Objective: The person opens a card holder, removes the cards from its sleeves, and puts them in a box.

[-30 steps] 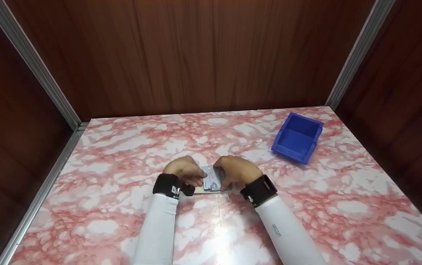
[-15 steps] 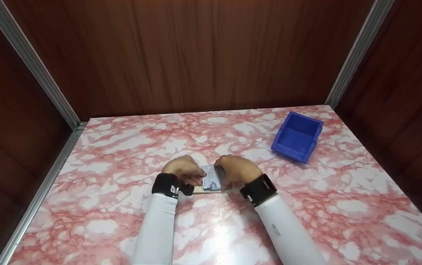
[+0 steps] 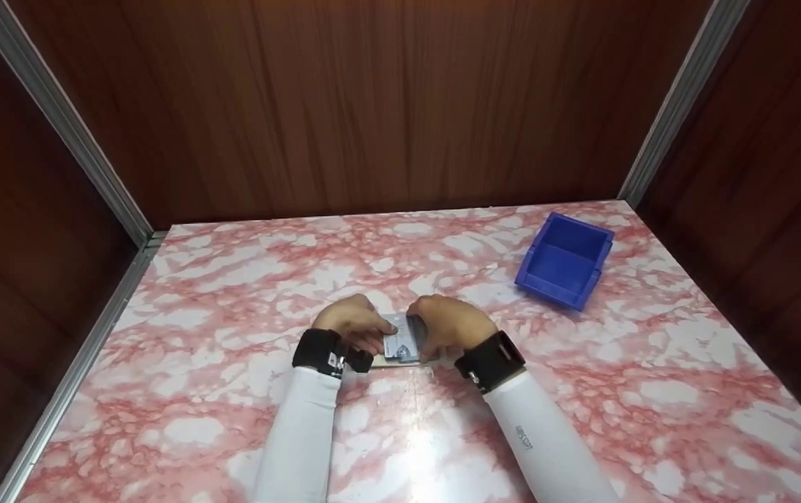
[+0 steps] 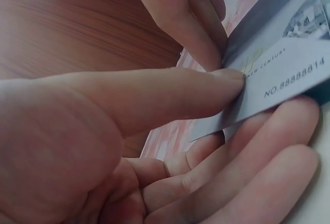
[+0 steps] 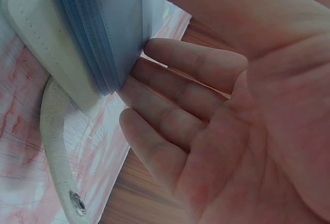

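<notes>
A grey-white card (image 4: 289, 74) printed "NEW CENTURY" and a number lies at the centre of the head view. My left hand (image 3: 348, 321) pinches its left edge, thumb on the printed face and fingers beneath. Under the card is a card holder with a cream stitched cover (image 5: 31, 28) and a stack of clear bluish plastic sleeves (image 5: 111, 28). My right hand (image 3: 456, 323) holds the sleeves from the right, its fingertips along their edge. The holder's cream strap (image 5: 54, 136), with a metal snap, hangs loose on the table side. Both hands partly hide the holder in the head view.
A blue plastic bin (image 3: 563, 269) stands at the back right of the red-and-white marbled table (image 3: 233, 279). Brown wood-grain panels (image 3: 372, 105) close off the back and both sides, with metal rails at the corners.
My left hand has shifted slightly to the right, its thumb reaching a little farther over the card. The right hand and the blue bin stay where they were.
</notes>
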